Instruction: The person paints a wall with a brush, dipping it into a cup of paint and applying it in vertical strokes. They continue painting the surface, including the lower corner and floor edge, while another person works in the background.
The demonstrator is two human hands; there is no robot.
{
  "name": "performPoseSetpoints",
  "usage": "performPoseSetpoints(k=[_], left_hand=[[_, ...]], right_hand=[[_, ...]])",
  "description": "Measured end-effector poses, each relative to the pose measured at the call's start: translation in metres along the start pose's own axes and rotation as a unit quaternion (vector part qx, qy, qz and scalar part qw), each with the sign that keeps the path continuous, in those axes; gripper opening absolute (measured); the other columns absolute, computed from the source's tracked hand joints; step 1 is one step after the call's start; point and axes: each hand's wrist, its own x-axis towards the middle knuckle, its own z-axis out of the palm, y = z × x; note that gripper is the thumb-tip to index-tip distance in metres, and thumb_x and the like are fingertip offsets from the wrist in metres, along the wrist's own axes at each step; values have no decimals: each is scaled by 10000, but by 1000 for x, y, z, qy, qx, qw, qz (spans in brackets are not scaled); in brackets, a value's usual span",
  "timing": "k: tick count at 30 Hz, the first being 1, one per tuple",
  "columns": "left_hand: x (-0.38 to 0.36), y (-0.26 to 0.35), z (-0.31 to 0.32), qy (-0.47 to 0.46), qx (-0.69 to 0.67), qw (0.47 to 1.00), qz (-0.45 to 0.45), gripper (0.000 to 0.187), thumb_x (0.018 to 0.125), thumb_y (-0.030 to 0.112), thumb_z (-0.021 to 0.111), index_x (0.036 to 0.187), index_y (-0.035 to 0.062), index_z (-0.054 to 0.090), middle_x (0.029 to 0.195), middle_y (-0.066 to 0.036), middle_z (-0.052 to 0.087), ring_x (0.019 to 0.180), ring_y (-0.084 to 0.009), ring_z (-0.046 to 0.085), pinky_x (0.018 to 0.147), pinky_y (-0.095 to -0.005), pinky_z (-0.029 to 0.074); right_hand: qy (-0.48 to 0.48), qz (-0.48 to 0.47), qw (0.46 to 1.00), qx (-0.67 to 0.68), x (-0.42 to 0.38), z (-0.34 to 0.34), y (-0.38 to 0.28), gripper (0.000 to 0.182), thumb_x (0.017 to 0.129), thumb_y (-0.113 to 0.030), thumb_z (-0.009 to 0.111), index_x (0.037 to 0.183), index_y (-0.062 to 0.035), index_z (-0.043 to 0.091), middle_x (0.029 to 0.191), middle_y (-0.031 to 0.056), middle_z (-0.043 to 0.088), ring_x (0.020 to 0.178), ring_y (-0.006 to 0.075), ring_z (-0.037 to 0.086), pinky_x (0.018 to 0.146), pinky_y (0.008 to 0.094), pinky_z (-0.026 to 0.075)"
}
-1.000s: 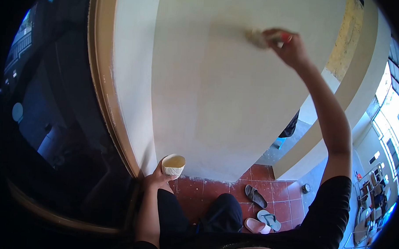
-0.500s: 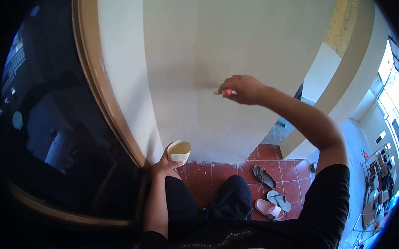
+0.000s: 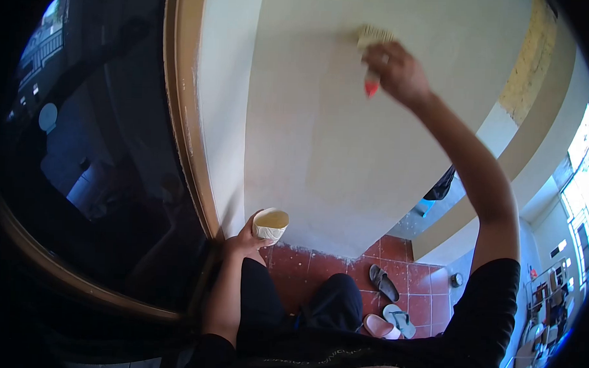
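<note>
My right hand [image 3: 397, 72] is closed around a paintbrush [image 3: 375, 36], its pale bristles pointing up against the cream wall [image 3: 310, 113]. The red end of the handle pokes out below my fingers. Lower down, near my left knee, my left hand [image 3: 243, 239] grips a paint cup [image 3: 270, 226] by its side. The cup is cream-coloured, its mouth faces up, and its inside looks pale yellow. Part of the left fingers is hidden behind the cup.
A brown wooden frame [image 3: 188, 109] with dark glass stands close on my left. Dark sandals [image 3: 384, 282], grey flip-flops [image 3: 400, 321] and pink slippers [image 3: 380, 327] lie on the red tiled floor [image 3: 291, 265]. A pillar [image 3: 448, 235] rises on the right, with a rack [image 3: 543, 316] beyond it.
My right hand has risen along the wall with the paintbrush, whose bristles now point upward. The view has shifted slightly; my left hand still holds the cup low down.
</note>
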Motion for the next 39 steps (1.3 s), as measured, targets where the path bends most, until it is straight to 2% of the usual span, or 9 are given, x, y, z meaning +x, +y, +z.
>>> performPoseSetpoints(k=[7, 11, 17, 22, 27, 33, 35, 37, 39], left_hand=[[-2, -10, -5, 15, 54, 998, -22, 931, 644, 51, 826, 1420, 86, 312, 1338, -59, 461, 1254, -194, 425, 1043, -356, 363], [0, -10, -6, -5, 20, 1000, 14, 934, 637, 34, 822, 1420, 97, 315, 1331, -62, 466, 1255, -198, 427, 1042, -362, 368], [-5, 3, 1, 6, 29, 999, -20, 931, 634, 85, 835, 1409, 71, 318, 1326, -62, 468, 1246, -194, 428, 1045, -361, 355], [-2, -7, -5, -6, 26, 1000, 2, 937, 627, 76, 834, 1410, 73, 319, 1327, -64, 470, 1252, -198, 426, 1053, -361, 345], [1, -6, -3, -8, -6, 1000, 18, 940, 628, 93, 839, 1410, 69, 318, 1330, -65, 469, 1252, -200, 426, 1049, -362, 348], [-4, -6, -3, 7, 48, 999, -7, 936, 628, 101, 845, 1403, 62, 321, 1312, -67, 483, 1236, -201, 442, 1041, -368, 360], [-3, -3, -1, 16, 31, 999, -19, 929, 630, 103, 845, 1398, 64, 325, 1306, -64, 488, 1227, -199, 451, 1029, -365, 374], [0, -5, -3, 6, 17, 1000, -15, 923, 631, 101, 845, 1396, 64, 328, 1304, -60, 488, 1223, -195, 454, 1023, -362, 380], [1, -8, -4, -7, 2, 1000, -12, 918, 632, 99, 844, 1393, 65, 331, 1302, -57, 488, 1218, -191, 456, 1017, -359, 387]], right_hand=[[-299, 47, 929, 210, -47, 14, -80, 153, 798, -101, 641, 936, -163, 616, 967, -5, 595, 923, 232, 582, 812, 341, 518], [-116, 93, 972, 183, -5, 6, -21, 92, 872, -100, 600, 962, -108, 619, 948, 59, 645, 868, 279, 596, 785, 376, 501], [107, -45, 991, -68, 49, -12, 1, 226, 720, -25, 657, 936, -77, 619, 968, 25, 645, 859, 245, 602, 740, 347, 513], [-22, -33, 999, 8, -14, 38, -53, 347, 660, -30, 663, 1004, -82, 665, 1075, 54, 646, 972, 227, 598, 858, 336, 516], [-218, 101, 948, 208, -26, 37, -89, 87, 827, -117, 643, 914, -113, 639, 965, 40, 656, 877, 257, 618, 753, 331, 523], [-138, 272, 942, 137, 72, 0, 23, 176, 851, -246, 677, 948, -99, 663, 870, 65, 698, 753, 198, 659, 700, 319, 517], [-31, 210, 975, 67, 90, -15, 29, 225, 854, -275, 625, 1009, -114, 657, 864, 88, 675, 791, 300, 635, 712, 371, 527], [53, 100, 991, 73, 92, -20, 23, 270, 901, -277, 638, 1063, -63, 611, 909, 171, 688, 798, 259, 685, 660, 318, 553], [118, -3, 992, -45, 74, -1, 26, 188, 818, -148, 607, 1001, -138, 651, 934, 61, 666, 849, 267, 623, 705, 360, 533]])
